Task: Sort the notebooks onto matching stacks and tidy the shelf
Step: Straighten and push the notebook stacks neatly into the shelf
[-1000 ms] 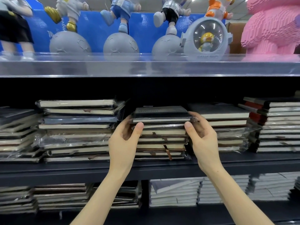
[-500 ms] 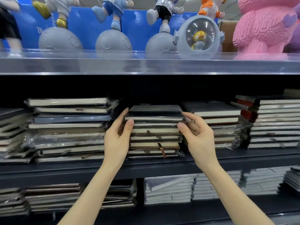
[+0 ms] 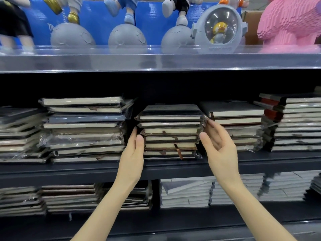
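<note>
On the middle shelf [image 3: 52,171], left of the centre stack [image 3: 171,132], a taller wrapped stack [image 3: 83,127] stands near. The left hand [image 3: 132,153] lies flat in that narrow gap, its grip apart. The right hand [image 3: 219,146], also loose and holding nothing, is just beside the stack. An uneven push could slide the slippery notebooks over the front edge.

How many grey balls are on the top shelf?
3: left ball, centre ball, and right ball beside the helmet toy. Others may sit out of frame.
</note>
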{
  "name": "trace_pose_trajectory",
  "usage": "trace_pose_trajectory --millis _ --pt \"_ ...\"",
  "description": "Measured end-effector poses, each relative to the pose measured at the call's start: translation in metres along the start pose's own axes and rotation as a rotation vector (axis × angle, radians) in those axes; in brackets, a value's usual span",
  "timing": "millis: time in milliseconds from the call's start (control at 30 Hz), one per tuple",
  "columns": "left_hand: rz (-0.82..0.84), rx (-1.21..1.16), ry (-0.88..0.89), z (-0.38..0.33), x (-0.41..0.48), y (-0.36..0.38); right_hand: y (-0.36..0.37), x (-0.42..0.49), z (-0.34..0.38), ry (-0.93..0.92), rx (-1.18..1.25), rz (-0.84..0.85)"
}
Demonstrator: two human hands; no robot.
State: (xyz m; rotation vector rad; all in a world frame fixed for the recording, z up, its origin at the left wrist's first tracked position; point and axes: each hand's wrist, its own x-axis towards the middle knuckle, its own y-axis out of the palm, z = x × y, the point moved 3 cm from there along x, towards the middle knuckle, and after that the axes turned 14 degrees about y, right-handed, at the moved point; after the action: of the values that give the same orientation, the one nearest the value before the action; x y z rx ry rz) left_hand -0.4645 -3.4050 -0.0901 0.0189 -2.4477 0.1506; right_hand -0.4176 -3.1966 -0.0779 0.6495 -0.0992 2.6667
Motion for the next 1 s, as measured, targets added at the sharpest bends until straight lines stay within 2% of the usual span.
trace_pose_trajectory --millis 233,667,833,1000 --pt "0.125 0.123 -0.038 0.006 -0.006 0.003 0.014 0.002 -0.025 0.171 -0.206 0.143" --pt "0.088 0.204 -0.038 0.011 -0.009 0.007 0.010 0.011 -0.032 0.233 -0.339 0.165" --pt "0.091 0.160 -0.037 0.011 -0.010 0.007 0.011 0.010 -0.033 0.232 -0.330 0.170" --pt "0.041 -0.039 -0.007 -0.006 -0.001 0.008 0.010 0.014 -0.030 0.252 -0.219 0.168"
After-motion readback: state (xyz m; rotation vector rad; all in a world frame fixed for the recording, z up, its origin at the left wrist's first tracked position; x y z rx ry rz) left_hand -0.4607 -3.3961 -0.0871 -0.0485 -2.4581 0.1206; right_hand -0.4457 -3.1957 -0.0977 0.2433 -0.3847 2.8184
